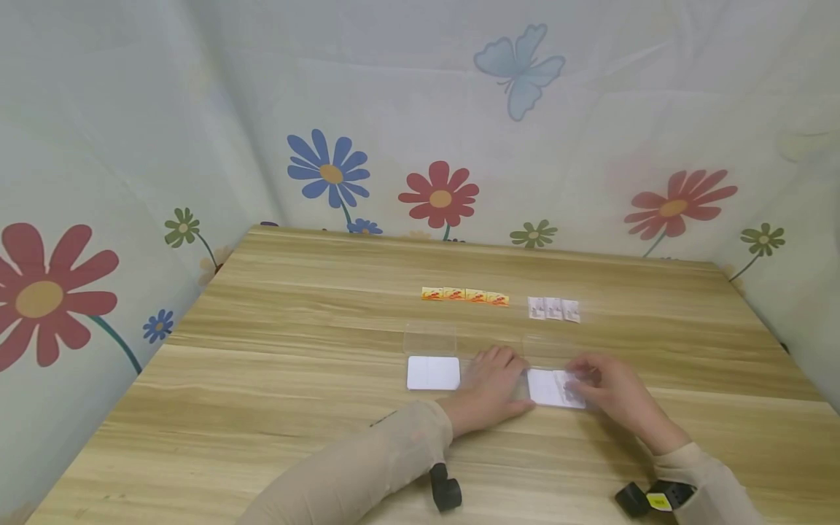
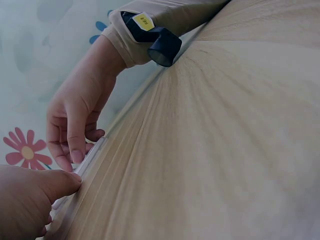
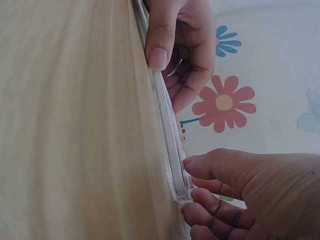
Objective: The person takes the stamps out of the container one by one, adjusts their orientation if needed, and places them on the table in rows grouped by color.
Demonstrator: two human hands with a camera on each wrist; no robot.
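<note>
On the right of the table in the head view lies a flat, clear-edged case (image 1: pixel 545 388) with a white inside, its transparent lid (image 1: pixel 547 345) folded back. My left hand (image 1: pixel 488 386) holds the case's left end, thumb at the near edge and fingers toward the far edge. At the right end, my right hand (image 1: pixel 613 386) pinches a small translucent printed packet (image 1: pixel 569 389) between thumb and fingers, over the white inside. The right wrist view shows the right thumb (image 3: pixel 210 162) close against the case's edge (image 3: pixel 167 130). The packet is mostly hidden there.
A second white case (image 1: pixel 433 372) with a clear lid (image 1: pixel 429 339) lies left of my left hand. Farther back are a row of several yellow-red packets (image 1: pixel 464 295) and three pale printed packets (image 1: pixel 554 308). A flowered curtain (image 1: pixel 394 109) hangs behind the wooden table (image 1: pixel 295 306).
</note>
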